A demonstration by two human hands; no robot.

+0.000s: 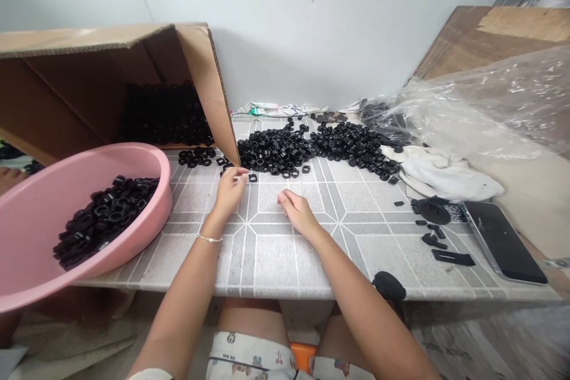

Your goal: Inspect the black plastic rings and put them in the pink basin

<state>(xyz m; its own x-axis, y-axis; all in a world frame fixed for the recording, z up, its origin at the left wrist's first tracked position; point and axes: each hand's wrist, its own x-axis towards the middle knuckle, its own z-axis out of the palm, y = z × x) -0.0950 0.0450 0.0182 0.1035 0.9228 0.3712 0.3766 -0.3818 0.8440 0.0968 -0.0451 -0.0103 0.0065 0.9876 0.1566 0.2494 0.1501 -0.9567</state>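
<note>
A white-walled corner of a workroom, with a grey and cream tile-patterned tabletop running along it; the person's left hand sits at the front edge of a spread of black hex nuts, thumb and forefinger drawn close together just beside a lone nut; whether those fingertips are pinching a nut, I cannot tell from here; the right hand rests on the tabletop a little apart, its fingers loosely curled, released and holding nothing; the nuts lie in a long, low heap toward the back, with a smaller cluster beside the leaning flap of a cardboard carton that holds many more; to the left, a tilted pink plastic basin full of nuts overhangs the table's edge, and a knock from the left forearm could tip it and scatter them; a shift of the flap could also push the heap about; further right lie a white cloth, a clear plastic sheet and a black tablet
</note>
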